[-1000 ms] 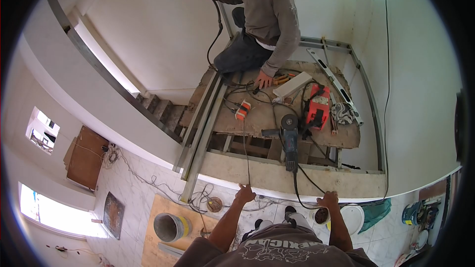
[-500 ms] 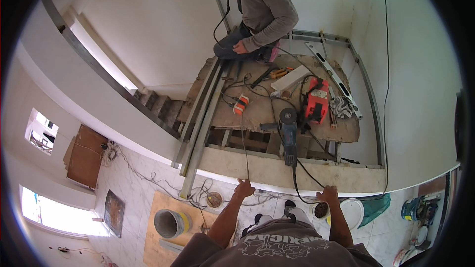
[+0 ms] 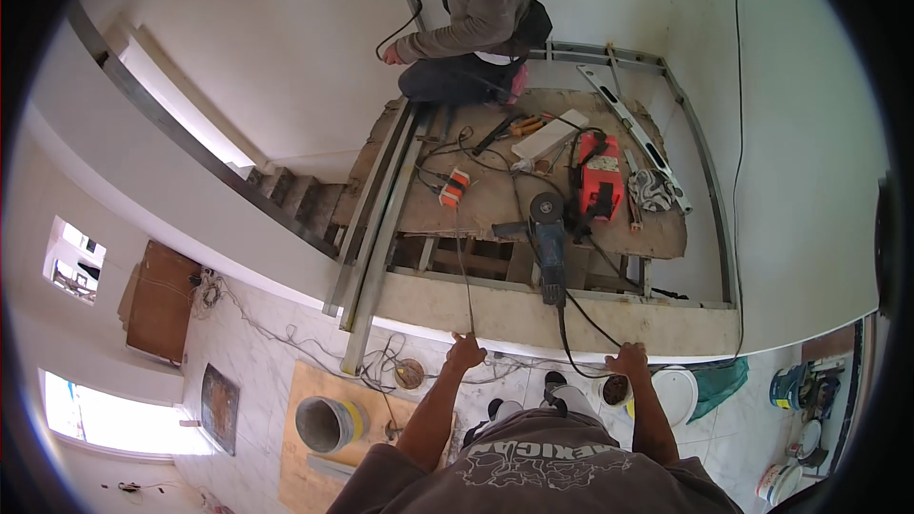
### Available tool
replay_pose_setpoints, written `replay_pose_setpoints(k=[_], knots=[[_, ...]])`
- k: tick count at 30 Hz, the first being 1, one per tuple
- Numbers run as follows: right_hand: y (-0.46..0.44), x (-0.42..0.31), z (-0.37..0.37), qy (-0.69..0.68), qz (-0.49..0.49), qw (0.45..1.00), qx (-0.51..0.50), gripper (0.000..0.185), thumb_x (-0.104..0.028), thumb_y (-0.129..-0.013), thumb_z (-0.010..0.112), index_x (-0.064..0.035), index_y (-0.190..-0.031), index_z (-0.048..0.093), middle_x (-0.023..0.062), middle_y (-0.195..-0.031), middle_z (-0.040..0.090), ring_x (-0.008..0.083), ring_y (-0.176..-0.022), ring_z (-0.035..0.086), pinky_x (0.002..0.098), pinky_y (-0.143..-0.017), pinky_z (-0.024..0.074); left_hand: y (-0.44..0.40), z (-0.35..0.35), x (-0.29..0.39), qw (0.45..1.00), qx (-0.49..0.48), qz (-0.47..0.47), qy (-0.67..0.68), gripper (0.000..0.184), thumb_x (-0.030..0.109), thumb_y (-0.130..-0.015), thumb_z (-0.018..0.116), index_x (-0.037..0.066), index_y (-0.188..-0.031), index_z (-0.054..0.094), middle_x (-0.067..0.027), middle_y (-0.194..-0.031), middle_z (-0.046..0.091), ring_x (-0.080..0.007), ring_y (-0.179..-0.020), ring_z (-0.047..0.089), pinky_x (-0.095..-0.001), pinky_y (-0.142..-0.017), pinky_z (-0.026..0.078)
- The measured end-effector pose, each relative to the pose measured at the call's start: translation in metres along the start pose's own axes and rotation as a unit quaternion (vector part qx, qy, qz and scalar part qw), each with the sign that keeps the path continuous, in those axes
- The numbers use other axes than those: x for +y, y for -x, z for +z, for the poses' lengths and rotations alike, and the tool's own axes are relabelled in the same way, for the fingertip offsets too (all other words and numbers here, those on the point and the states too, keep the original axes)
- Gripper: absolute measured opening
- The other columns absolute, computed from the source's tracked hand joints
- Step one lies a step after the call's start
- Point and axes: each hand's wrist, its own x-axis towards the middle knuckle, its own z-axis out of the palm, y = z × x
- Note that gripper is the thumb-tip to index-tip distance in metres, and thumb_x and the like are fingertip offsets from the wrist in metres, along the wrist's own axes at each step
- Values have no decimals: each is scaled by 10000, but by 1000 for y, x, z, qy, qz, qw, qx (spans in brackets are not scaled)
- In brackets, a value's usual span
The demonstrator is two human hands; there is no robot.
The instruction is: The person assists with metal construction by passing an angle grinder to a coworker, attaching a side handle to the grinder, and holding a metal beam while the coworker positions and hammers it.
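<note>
My left hand point(image 3: 465, 350) grips the front edge of the pale ledge point(image 3: 495, 311), thumb out to the side. A thin cord runs down to it from an orange power strip point(image 3: 455, 187); whether the fingers hold the cord is hidden. On the same edge, farther right, my right hand point(image 3: 627, 359) has its fingers bent over the rim. Beside it passes the black cable of an angle grinder point(image 3: 548, 252), which lies between my hands, disc end away from me. Beyond the grinder is a red boxy machine point(image 3: 600, 179).
A co-worker point(image 3: 476, 24) kneels on the worn board point(image 3: 400, 209). Long metal tubes point(image 3: 381, 252) jut past the ledge at left. A spirit level point(image 3: 638, 138) and a patterned cloth point(image 3: 650, 190) lie at right. Below stand a bucket point(image 3: 324, 424) and tangled cables point(image 3: 381, 362).
The co-worker has raised the torso and moved a hand from the lap leftward to a black cable. My hands stay on the ledge; the view has shifted slightly.
</note>
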Motion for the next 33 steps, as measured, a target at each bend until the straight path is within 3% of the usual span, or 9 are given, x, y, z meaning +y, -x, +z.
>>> replay_pose_setpoints(k=[6, 11, 15, 19, 21, 24, 27, 31, 33], knots=[[9, 5, -21, -67, 40, 997, -21, 674, -522, -769, 647, 76, -1078, 616, 290, -1116, 626, 408, -1125, 572, 457, -967, 468, -3, 8, -13, 996, 26, 80, 20, 618, 307, -773, 673, -113, -1176, 465, -373, -940, 631, -516, -971, 619, -534, -1114, 294], [22, -15, -111, -158, 20, 977, 140, 586, -446, -837, 605, 65, -1124, 605, 277, -1117, 635, 412, -1108, 586, 467, -950, 474, 15, -5, -2, 998, 5, 32, 60, 717, 315, -791, 698, -59, -1342, 433, -393, -1315, 454, -491, -1251, 456, -464, -1089, 358], [-29, -42, -199, -161, -23, 971, 175, 656, -440, -854, 593, 85, -1243, 530, 308, -1146, 610, 430, -1123, 571, 465, -968, 456, 31, 18, -14, 989, 101, 60, 87, 711, 322, -845, 668, -49, -1390, 403, -344, -1394, 416, -446, -1327, 392, -460, -1087, 353], [-143, -71, -235, -185, -115, 913, 344, 703, -437, -848, 614, 71, -1309, 465, 315, -1150, 608, 448, -1085, 591, 490, -930, 467, 80, 18, -6, 986, 95, -12, 139, 668, 279, -852, 653, -73, -1370, 420, -321, -1378, 448, -422, -1309, 422, -442, -1093, 353], [-142, -108, -297, -170, -39, 958, 228, 753, -464, -837, 627, 80, -1328, 452, 329, -1140, 603, 436, -1088, 597, 465, -932, 474, 97, 39, -31, 982, 97, -34, 159, 650, 276, -848, 650, -81, -1350, 443, -313, -1353, 481, -414, -1294, 445, -434, -1080, 365], [-240, -123, -313, -137, -58, 977, 152, 872, -531, -821, 631, 102, -1367, 382, 323, -1326, 488, 409, -1224, 522, 491, -970, 471, 141, 59, -49, 970, 98, -140, 175, 650, 277, -828, 656, -103, -1320, 469, -320, -1303, 524, -427, -1257, 483, -437, -1052, 388], [-287, -155, -323, -68, 44, 982, 172, 938, -591, -791, 666, 66, -1402, 389, 296, -1388, 451, 440, -1269, 469, 511, -984, 443, 181, 123, -118, 934, 57, -234, 264, 639, 300, -828, 652, -70, -1323, 486, -329, -1265, 542, -428, -1225, 507, -448, -1013, 418], [-273, -190, -345, -118, 163, 978, 55, 1171, -626, -708, 735, 37, -1488, 168, 264, -1502, 265, 442, -1338, 361, 619, -993, 373, 260, 195, -150, 864, 21, -379, 330, 556, 275, -850, 635, -33, -1294, 507, -292, -1070, 628, -421, -859, 665, -461, -696, 537], [-284, -192, -338, -102, 162, 979, 74, 1205, -617, -696, 751, 28, -1494, 121, 266, -1497, 259, 438, -1346, 343, 608, -1002, 368, 293, 141, -46, 821, 85, -422, 375, 519, 276, -849, 636, -63, -1230, 543, -295, -1007, 641, -393, -753, 681, -433, -600, 541]])
